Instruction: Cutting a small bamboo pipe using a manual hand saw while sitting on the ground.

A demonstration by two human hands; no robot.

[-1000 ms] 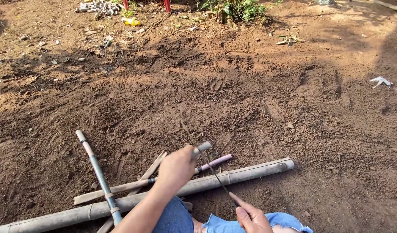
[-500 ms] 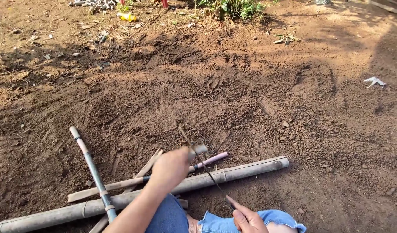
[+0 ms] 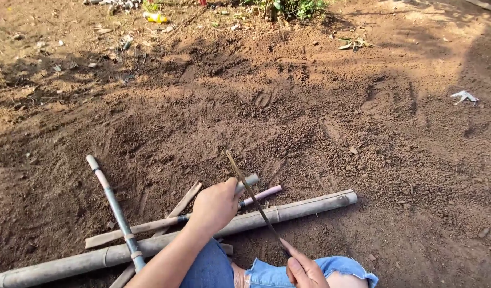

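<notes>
Loose brown soil [image 3: 309, 122] fills nearly the whole view, sunlit on the right and shaded toward the upper left. The long bamboo pole [image 3: 304, 206] lies across the bottom of it, running from the lower left corner up to its cut end on the right. Leaning over that pole near its left part is a thinner grey-green bamboo stick [image 3: 109, 200], its far end pointing up and left. Flat split bamboo strips [image 3: 149, 226] lie just behind the pole, touching it where they cross. The person's knee in torn blue jeans [image 3: 266, 272] sits just in front of the pole.

The left hand [image 3: 216, 205] is closed around a short bamboo piece [image 3: 248, 183], pinning it just behind the long pole; a pinkish stick [image 3: 264, 194] pokes out to the right from beside that hand. The right hand [image 3: 304, 269], in front of the pole, grips the near end of a thin dark blade [image 3: 250, 194] that slants up over the pole and across the short piece.

Far beyond the pole lie a yellow wrapper [image 3: 156, 17], green weeds [image 3: 298, 7] and, well to the right, a crumpled white scrap [image 3: 463, 96].
</notes>
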